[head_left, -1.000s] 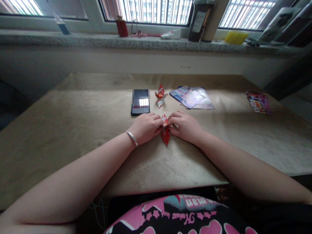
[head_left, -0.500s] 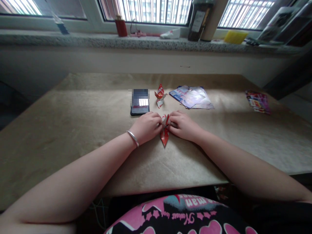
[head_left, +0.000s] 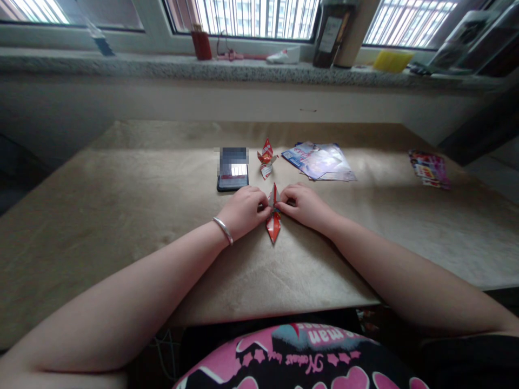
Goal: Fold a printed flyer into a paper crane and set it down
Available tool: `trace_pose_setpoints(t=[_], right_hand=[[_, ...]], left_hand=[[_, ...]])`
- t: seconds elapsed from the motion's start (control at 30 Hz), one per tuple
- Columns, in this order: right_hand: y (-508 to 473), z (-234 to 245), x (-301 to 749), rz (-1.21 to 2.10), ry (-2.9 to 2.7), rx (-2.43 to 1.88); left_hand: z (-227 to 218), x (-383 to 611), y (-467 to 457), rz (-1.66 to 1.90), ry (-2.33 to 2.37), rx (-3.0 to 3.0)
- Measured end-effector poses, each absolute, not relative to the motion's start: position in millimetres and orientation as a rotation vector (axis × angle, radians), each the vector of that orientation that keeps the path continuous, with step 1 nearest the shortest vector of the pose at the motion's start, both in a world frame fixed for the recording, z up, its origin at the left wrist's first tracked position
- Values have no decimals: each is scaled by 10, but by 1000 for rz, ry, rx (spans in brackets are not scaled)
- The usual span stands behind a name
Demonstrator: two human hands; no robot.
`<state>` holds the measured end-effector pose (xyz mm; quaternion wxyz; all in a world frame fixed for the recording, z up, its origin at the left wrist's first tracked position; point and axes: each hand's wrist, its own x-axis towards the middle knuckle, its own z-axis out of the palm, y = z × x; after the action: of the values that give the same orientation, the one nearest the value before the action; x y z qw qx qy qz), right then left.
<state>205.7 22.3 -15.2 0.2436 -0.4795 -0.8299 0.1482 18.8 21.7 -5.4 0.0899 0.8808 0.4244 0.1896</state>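
Observation:
A folded red-and-white paper piece [head_left: 273, 227] lies between my hands on the table, one pointed end toward me and the other away. My left hand [head_left: 251, 208] is closed in a pinch at its left side, near the middle. From the right, my right hand [head_left: 302, 205] pinches the same folded paper close to its centre. The fingertips hide part of the paper's middle. Just beyond it sits a second folded red-and-white paper shape [head_left: 266, 159] with several points spread out. A dark phone [head_left: 233, 170] rests beyond my left hand.
Printed sheets [head_left: 322, 162] lie in a stack beyond my right hand. Small colourful cards [head_left: 430, 170] are farther right on the table [head_left: 121, 227]. Along the windowsill [head_left: 154, 67] stand a red container [head_left: 201, 44], a dark jar [head_left: 330, 35] and a yellow object [head_left: 392, 61].
The far point of the folded paper now shows more upright and uncovered between my hands. My fingers have shifted slightly at its middle. The other things have stayed in place.

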Motion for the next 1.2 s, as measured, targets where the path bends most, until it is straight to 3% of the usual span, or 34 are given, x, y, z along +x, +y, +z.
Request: trace_pose_setpoints(t=[0.3, 0.6, 1.2], right_hand=[[205, -141, 2048, 398, -2245, -1341], [205, -150, 2075, 395, -2252, -1329], [223, -194, 2094, 378, -2185, -1299]], left_hand=[[-55, 164, 212, 615, 1315, 2623], [-77, -23, 308, 529, 854, 2884], [-123, 74, 271, 616, 903, 2964]])
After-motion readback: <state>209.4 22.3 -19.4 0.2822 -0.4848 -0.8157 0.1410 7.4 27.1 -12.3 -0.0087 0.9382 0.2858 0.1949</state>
